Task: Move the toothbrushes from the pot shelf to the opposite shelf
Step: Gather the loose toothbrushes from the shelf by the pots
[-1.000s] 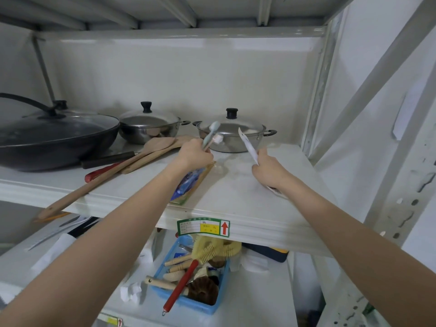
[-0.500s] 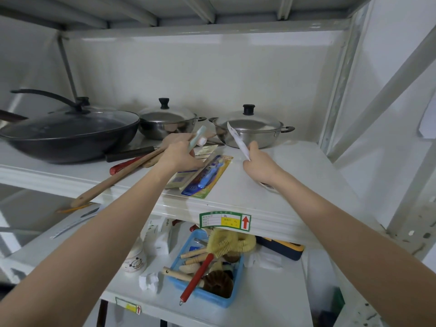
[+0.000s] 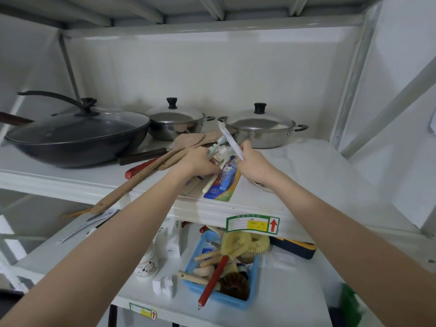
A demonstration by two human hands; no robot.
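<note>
Both hands reach onto the white pot shelf (image 3: 306,175). My left hand (image 3: 200,162) is closed around a pale green toothbrush (image 3: 215,147) whose head sticks up past the fingers. My right hand (image 3: 253,166) grips a white wrapped toothbrush (image 3: 230,142) that points up and to the left. Between and below the hands lies a blue carded toothbrush pack (image 3: 224,182) flat on the shelf, with a loose cream toothbrush (image 3: 210,184) beside it. More packaging sits under the left hand, mostly hidden.
A black lidded wok (image 3: 77,135) and two steel lidded pots (image 3: 175,122) (image 3: 260,131) stand at the back. Wooden spatulas (image 3: 146,171) and a red-handled tool (image 3: 139,167) lie left of my hands. Below, a blue basket (image 3: 252,291) holds brushes.
My two hands have come closer together over the toothbrush packs. The right hand moved left with the white toothbrush. The view shifted, showing more of the wok and lower shelf.
</note>
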